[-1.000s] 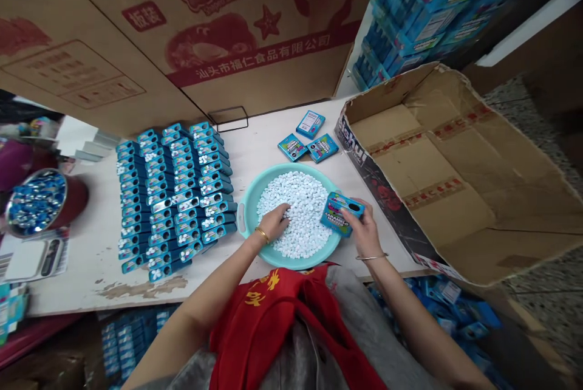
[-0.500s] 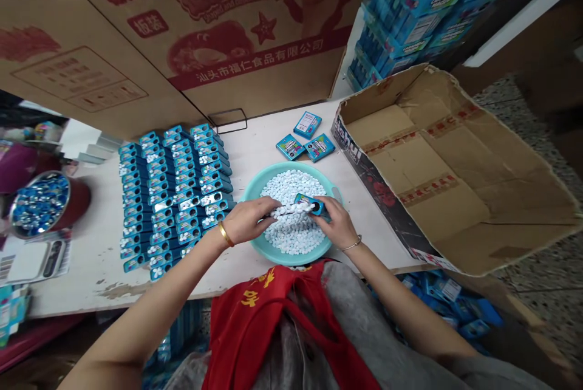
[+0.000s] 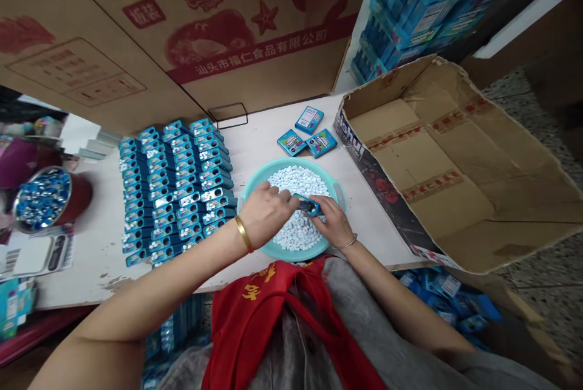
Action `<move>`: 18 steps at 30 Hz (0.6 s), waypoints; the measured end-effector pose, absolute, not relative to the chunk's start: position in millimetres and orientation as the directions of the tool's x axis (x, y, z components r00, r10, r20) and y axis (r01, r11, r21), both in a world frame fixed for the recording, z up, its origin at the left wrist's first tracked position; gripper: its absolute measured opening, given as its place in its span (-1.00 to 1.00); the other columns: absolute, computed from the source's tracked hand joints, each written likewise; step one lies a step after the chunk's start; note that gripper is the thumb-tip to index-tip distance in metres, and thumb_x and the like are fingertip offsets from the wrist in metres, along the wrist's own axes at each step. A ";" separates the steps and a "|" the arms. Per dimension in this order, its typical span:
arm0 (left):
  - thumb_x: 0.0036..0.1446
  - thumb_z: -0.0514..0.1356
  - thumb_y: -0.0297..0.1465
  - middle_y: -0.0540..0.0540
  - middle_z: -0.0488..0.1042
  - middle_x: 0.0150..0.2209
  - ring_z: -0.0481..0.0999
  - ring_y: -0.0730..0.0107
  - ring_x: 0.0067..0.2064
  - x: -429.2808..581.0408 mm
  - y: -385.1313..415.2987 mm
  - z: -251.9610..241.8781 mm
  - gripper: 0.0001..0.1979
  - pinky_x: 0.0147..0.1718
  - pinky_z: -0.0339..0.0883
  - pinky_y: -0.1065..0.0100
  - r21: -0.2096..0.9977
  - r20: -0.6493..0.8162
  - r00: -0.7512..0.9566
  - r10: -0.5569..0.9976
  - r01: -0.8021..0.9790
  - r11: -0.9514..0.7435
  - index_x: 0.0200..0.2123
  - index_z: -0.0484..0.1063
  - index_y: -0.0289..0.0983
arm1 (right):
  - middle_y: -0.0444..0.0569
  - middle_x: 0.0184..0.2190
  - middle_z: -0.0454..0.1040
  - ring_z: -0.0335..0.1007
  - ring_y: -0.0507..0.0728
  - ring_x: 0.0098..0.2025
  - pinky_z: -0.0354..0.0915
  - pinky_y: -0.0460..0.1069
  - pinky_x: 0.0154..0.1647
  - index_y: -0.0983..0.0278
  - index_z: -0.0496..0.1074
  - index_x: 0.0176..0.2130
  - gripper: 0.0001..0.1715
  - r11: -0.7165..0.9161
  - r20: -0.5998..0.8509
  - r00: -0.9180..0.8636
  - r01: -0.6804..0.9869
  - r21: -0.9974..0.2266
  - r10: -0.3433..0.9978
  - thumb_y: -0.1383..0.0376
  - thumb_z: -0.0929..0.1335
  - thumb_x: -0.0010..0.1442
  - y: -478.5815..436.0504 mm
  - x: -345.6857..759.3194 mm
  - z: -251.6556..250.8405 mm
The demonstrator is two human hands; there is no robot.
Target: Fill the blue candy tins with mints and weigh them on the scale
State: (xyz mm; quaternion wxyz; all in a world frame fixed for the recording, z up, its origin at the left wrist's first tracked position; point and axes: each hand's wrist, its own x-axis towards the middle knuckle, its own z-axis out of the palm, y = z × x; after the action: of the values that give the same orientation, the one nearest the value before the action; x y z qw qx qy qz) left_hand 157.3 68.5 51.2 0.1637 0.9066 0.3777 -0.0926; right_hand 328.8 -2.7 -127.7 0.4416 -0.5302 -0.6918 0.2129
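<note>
My right hand (image 3: 332,223) grips a small blue candy box (image 3: 308,204) over a teal basin (image 3: 337,186) filled with small white candies (image 3: 298,182). My left hand (image 3: 264,212) is cupped against the box's open end, fingers closed, apparently holding candies; they are hidden by the hand. Both hands meet above the middle of the basin. Rows of filled blue boxes (image 3: 175,186) lie on the white table (image 3: 259,144) just left of the basin.
Three closed blue boxes (image 3: 307,133) lie behind the basin. A big open cardboard carton (image 3: 455,159) sits at the right. A red tub of blue pieces (image 3: 43,198) and a small scale (image 3: 39,253) stand at the left. Cardboard panels rise behind the table.
My left hand left the candy pile and came up to the box. My right hand brought the box from the basin's right rim to over its middle.
</note>
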 end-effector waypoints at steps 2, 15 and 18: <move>0.28 -0.02 -0.42 -0.15 0.42 -0.33 0.40 0.16 -0.13 142.8 77.3 38.0 -0.80 -0.05 0.13 0.12 0.124 -0.244 0.688 0.683 0.721 -0.682 -0.23 0.40 -0.21 | 0.09 -0.02 0.45 0.36 0.27 0.05 0.33 0.23 0.08 0.17 0.29 0.11 -0.55 0.326 0.380 -0.013 0.538 -0.777 0.925 0.25 0.30 0.22 -2.6 332.0 -128.4; 0.26 -0.04 -0.50 -0.21 0.41 -0.10 0.39 0.16 -0.04 112.0 82.4 -133.6 -0.71 -0.04 0.24 0.19 0.239 -0.407 0.575 0.710 0.817 -0.525 -0.02 0.36 -0.25 | 0.01 -0.19 0.44 0.38 0.21 -0.12 0.35 0.13 -0.05 0.21 0.41 -0.08 -0.55 0.035 0.155 0.368 0.312 -0.949 0.917 0.09 0.44 0.06 -0.4 355.3 -117.3; 0.19 0.02 -0.54 -0.18 0.44 -0.06 0.40 0.21 -0.01 125.5 63.7 -140.5 -0.68 -0.01 0.26 0.27 0.355 -0.417 0.637 0.649 0.771 -0.529 0.00 0.35 -0.26 | 0.00 -0.19 0.45 0.38 0.20 -0.11 0.34 0.11 -0.02 0.22 0.41 -0.08 -0.50 -0.006 0.078 0.401 0.203 -0.979 0.913 0.09 0.46 0.01 0.8 355.6 -122.7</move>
State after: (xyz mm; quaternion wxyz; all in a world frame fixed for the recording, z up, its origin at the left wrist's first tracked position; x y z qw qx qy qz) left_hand 125.5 63.7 -140.5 0.2604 0.8663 0.4098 -0.1177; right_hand 355.6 0.8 -122.7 0.5494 -0.6313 -0.4420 0.3229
